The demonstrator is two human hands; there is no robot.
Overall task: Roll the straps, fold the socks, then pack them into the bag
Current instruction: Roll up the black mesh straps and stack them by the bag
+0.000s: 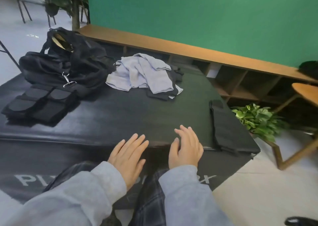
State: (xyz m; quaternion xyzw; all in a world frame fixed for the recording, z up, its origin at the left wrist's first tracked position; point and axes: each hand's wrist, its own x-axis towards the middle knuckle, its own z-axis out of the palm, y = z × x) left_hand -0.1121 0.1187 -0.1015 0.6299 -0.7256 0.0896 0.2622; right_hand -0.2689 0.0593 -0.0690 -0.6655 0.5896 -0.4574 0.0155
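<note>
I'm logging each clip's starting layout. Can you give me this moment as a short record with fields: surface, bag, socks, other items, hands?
surface: black padded box, white lettering on its front
bag: black bag at far left, top open, metal clip hanging from it
socks: pale blue-grey heap at the far middle, lying on dark cloth
other items: flat black pieces front left; long dark piece along the right edge
left hand: left hand open, at the near edge, holding nothing
right hand: right hand open, fingers on the top, holding nothing
</note>
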